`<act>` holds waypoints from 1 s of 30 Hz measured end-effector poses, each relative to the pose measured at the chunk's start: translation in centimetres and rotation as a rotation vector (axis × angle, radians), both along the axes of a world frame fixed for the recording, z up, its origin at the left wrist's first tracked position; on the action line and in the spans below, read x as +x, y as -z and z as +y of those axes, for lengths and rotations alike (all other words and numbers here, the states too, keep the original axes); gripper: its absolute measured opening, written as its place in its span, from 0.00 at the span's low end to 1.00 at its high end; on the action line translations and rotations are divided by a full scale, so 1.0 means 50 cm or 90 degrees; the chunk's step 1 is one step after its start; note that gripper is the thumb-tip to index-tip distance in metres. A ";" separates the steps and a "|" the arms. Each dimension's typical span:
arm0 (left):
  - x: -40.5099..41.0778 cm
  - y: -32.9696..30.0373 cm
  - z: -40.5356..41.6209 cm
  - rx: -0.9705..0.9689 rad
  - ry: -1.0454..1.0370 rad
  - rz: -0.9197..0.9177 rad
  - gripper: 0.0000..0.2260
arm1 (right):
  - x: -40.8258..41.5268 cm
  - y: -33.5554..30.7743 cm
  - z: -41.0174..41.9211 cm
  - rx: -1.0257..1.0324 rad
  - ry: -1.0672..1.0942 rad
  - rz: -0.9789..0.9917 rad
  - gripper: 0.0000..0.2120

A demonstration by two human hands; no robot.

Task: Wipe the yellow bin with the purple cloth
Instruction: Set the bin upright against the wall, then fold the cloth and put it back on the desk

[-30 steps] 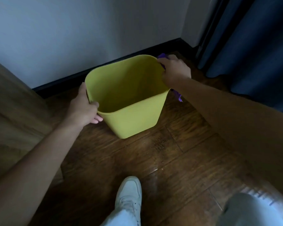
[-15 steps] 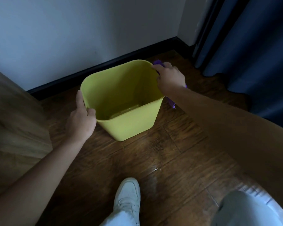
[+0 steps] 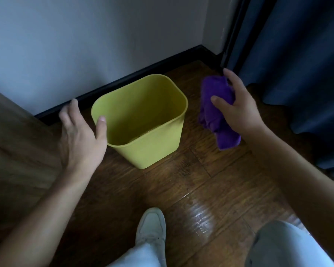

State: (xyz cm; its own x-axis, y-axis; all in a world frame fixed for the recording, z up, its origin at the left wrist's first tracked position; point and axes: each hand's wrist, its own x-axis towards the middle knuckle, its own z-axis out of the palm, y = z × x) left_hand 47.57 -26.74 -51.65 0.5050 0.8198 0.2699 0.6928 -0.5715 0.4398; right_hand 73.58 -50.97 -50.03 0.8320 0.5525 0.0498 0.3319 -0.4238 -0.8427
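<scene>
Yellow bin [image 3: 152,149] stands upright, mouth up; left hand [image 3: 79,135] spread, right hand [image 3: 237,108] gripping purple cloth [image 3: 216,105].

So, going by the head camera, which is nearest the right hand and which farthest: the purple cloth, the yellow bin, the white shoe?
1. Purple cloth: held in the right hand itself.
2. Yellow bin: on the floor just to that hand's left, not touching it.
3. White shoe: farthest, at the bottom of the view.
</scene>
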 end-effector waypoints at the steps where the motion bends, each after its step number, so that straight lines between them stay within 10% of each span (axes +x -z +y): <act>1: 0.007 -0.024 -0.016 0.051 0.059 -0.045 0.29 | -0.014 -0.007 -0.031 0.022 -0.010 0.044 0.32; 4: 0.061 -0.082 -0.091 0.043 0.268 -0.065 0.22 | -0.056 -0.011 -0.103 0.099 -0.034 0.169 0.31; 9: 0.181 -0.079 -0.224 -0.367 0.544 0.102 0.24 | -0.133 -0.039 -0.178 0.324 -0.051 0.390 0.29; 13: 0.234 -0.044 -0.310 -0.667 0.609 -0.015 0.23 | -0.158 -0.053 -0.236 0.510 -0.077 0.526 0.29; 20: 0.304 -0.041 -0.383 -0.585 0.594 -0.129 0.16 | -0.119 0.015 -0.393 0.460 0.130 0.401 0.20; 30: 0.459 -0.014 -0.581 -0.456 0.873 0.024 0.13 | -0.120 0.122 -0.599 0.256 0.202 0.319 0.28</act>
